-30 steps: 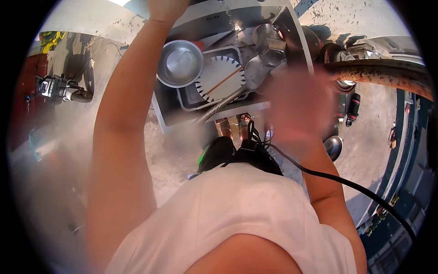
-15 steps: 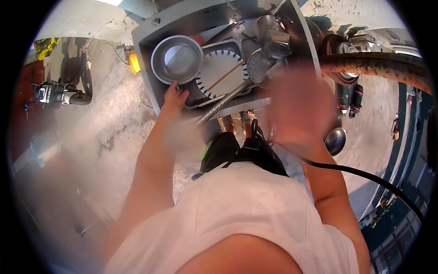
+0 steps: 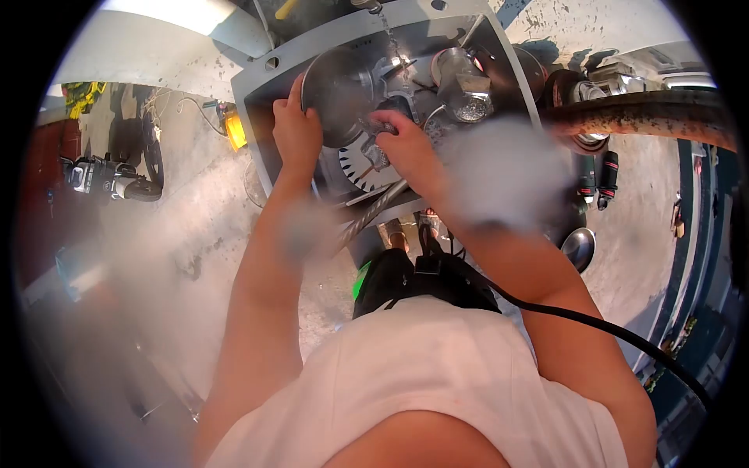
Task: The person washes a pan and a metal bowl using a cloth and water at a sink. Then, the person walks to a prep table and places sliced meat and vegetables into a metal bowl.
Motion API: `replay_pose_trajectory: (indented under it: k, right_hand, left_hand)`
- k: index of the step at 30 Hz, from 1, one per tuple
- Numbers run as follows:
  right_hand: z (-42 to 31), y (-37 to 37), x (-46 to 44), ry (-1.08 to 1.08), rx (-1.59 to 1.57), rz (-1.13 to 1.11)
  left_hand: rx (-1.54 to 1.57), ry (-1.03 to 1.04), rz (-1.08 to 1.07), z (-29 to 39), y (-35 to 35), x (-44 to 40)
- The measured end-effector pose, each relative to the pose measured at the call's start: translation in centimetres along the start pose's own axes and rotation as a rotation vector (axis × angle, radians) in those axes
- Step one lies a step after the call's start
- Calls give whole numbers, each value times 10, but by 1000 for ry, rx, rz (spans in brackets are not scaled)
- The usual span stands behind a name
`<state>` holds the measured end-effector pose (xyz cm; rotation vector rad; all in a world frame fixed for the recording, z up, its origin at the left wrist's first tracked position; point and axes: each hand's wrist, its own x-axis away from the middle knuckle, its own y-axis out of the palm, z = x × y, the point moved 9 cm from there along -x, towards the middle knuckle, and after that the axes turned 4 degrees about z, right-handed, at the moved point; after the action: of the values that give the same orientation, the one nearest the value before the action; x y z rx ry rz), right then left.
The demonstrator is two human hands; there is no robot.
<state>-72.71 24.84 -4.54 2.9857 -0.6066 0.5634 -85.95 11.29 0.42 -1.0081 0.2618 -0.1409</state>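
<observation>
Grey sink point(image 3: 355, 33): stands over concrete floor point(image 3: 212, 179).
Metal bowl point(image 3: 335, 87): tilted between both hands, nearer the left.
Left hand point(image 3: 298, 134): grips its left rim.
Right hand point(image 3: 407, 150): fingers narrowed beside its right edge; cannot tell what's held.

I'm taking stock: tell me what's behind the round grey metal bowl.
A white round plate with dark rim marks shows partly past the bowl, which the left hand holds. The bowl and right hand hide more of it; anything else there cannot be seen.
</observation>
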Motion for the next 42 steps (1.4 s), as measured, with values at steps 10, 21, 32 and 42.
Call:
replay_pose_trajectory:
  k: [10,21,32,42]
  right_hand:
    - [-34,-13,-31,-1231,1300,-150]
    - [-61,-12,-17,-1451,1285,9]
    - [-58,-17,-28,-1101,1238,-47]
    - [-61,6,-18,-803,1023,-181]
  left_hand:
    - [733,-200,-33,5,15,-16]
    - [1268,-782,-233,1,77,23]
    - [1607,-784,-244,37,93,38]
    - [1515,-813,-218,20,101,36]
